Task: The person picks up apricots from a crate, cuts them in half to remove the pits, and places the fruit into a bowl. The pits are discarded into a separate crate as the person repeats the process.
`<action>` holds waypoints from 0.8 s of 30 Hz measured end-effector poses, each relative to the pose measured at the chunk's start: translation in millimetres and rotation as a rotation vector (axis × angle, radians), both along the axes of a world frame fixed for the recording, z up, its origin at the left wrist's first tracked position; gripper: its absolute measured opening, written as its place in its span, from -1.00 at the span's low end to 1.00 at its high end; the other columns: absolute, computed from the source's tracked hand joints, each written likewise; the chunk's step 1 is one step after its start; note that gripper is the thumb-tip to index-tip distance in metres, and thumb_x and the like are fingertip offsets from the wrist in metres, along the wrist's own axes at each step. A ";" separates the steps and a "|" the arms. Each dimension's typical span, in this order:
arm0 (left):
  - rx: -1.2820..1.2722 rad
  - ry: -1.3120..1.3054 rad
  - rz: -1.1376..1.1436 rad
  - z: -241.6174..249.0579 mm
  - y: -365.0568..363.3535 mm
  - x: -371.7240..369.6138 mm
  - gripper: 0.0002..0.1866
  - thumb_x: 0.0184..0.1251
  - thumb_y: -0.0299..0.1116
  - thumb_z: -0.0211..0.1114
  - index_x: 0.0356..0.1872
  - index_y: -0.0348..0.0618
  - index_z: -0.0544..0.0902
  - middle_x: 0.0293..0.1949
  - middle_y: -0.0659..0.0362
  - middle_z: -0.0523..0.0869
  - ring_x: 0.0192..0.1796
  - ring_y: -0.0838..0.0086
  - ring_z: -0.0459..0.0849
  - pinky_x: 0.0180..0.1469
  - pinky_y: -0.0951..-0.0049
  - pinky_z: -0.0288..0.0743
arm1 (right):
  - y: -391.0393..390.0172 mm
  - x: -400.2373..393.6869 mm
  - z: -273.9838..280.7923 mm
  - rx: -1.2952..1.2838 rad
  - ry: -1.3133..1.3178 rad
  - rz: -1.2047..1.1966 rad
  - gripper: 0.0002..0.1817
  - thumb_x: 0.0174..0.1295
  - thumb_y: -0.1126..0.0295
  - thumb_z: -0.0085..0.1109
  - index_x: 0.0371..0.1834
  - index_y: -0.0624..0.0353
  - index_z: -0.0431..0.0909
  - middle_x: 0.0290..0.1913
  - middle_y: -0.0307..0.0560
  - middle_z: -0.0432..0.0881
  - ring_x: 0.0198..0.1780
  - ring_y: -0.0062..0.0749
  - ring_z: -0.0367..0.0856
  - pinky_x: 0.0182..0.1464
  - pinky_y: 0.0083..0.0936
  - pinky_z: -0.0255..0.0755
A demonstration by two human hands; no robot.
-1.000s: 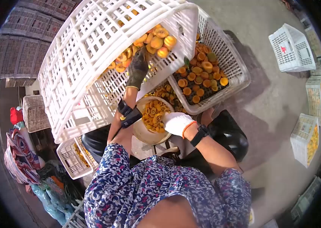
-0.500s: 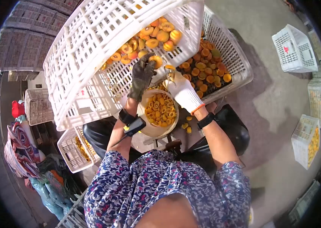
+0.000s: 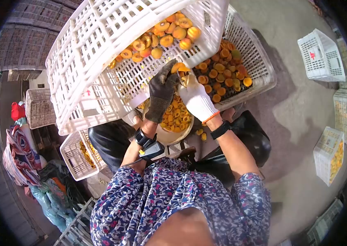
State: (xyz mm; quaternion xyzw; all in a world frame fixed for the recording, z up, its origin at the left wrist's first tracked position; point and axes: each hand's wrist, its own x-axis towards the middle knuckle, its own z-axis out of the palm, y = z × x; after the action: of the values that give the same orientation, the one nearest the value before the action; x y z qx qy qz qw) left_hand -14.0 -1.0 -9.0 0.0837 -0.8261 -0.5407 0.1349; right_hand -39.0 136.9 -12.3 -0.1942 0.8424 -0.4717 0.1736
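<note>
My left hand (image 3: pixel 162 88), in a dark glove, grips an apricot half (image 3: pixel 179 67) between thumb and fingers. Beside it my right hand (image 3: pixel 197 96), in a white glove with an orange cuff, closes around a small metal tool (image 3: pixel 185 80) whose exact shape is partly hidden. The tool's end is at the apricot half. Below the hands stands a white bucket (image 3: pixel 190 126) of apricot pieces (image 3: pixel 176 117), partly covered by my left forearm. A tilted white crate (image 3: pixel 99 61) ahead holds cut apricots (image 3: pixel 166 40).
Behind my right hand, another white crate (image 3: pixel 259 61) holds darker apricot halves (image 3: pixel 224 67). Several crates stand on the floor at right, including one with orange fruit (image 3: pixel 328 153). A smaller crate (image 3: pixel 79 160) sits by my left leg. Cloths and bags (image 3: pixel 23 153) lie at left.
My left hand has moved right and down with the apricot half, bringing it against the tool in my right hand. The orange piece earlier at the tool's tip no longer shows separately.
</note>
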 end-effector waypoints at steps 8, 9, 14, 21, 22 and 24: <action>0.254 -0.076 -0.080 -4.3 -9.4 18.4 -0.50 0.51 -0.02 -0.13 0.14 -0.26 0.45 -0.03 0.15 0.57 -0.08 0.56 0.53 -0.03 0.54 0.46 | -4.8 7.2 -6.0 -0.013 -0.069 0.115 -0.63 0.19 0.21 0.01 -0.19 0.38 0.39 -0.30 0.53 0.50 -0.17 0.27 0.54 -0.27 -0.05 0.44; 0.481 -0.072 -0.039 -9.8 -8.4 15.4 -0.48 0.53 0.01 -0.20 0.07 -0.27 0.46 -0.09 0.14 0.57 -0.12 0.54 0.53 -0.02 0.54 0.45 | -8.6 10.5 -1.3 -0.003 -0.290 0.083 -0.61 0.19 0.19 0.02 -0.19 0.39 0.40 -0.30 0.53 0.50 -0.16 0.30 0.53 -0.22 -0.04 0.43; 0.580 -0.013 -0.097 -11.9 4.4 8.9 -0.48 0.54 0.00 -0.22 0.09 -0.31 0.42 0.00 0.08 0.56 0.02 0.46 0.53 0.10 0.42 0.45 | -10.0 12.1 1.3 -0.051 -0.165 -0.037 -0.63 0.21 0.20 0.04 -0.30 0.41 0.39 -0.46 0.34 0.50 -0.37 0.15 0.56 -0.40 -0.22 0.39; 0.315 0.066 0.012 0.4 15.8 5.6 -0.49 0.51 -0.05 -0.15 0.07 -0.33 0.51 0.00 0.12 0.58 0.06 0.45 0.52 0.15 0.40 0.38 | -15.6 20.9 -31.1 0.025 0.223 0.092 -0.78 0.22 0.37 0.01 -0.34 0.36 0.44 -0.54 0.28 0.45 -0.42 0.10 0.54 -0.46 -0.18 0.37; 0.317 0.062 0.010 -3.0 16.2 5.7 -0.49 0.51 -0.05 -0.15 0.07 -0.33 0.51 0.00 0.12 0.58 0.06 0.45 0.52 0.15 0.40 0.38 | -17.8 19.1 -40.5 0.054 0.232 0.089 -0.81 0.21 0.39 0.01 -0.35 0.34 0.47 -0.56 0.23 0.45 -0.43 0.08 0.54 -0.47 -0.16 0.37; 0.517 0.008 0.062 -8.9 15.2 4.7 -0.51 0.51 -0.08 -0.15 0.01 -0.33 0.55 -0.04 0.11 0.60 0.03 0.44 0.54 0.15 0.41 0.37 | -16.4 16.5 -34.3 0.060 0.193 0.097 -0.85 0.18 0.41 0.03 -0.35 0.28 0.51 -0.59 0.11 0.44 -0.47 0.05 0.54 -0.47 -0.15 0.40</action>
State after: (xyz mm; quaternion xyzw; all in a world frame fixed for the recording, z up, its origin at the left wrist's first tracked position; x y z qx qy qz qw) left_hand -9.3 14.2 -17.9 0.1387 -0.6567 -0.7299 0.1291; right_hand -22.5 120.5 -46.6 -0.2740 0.8586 -0.4162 0.1202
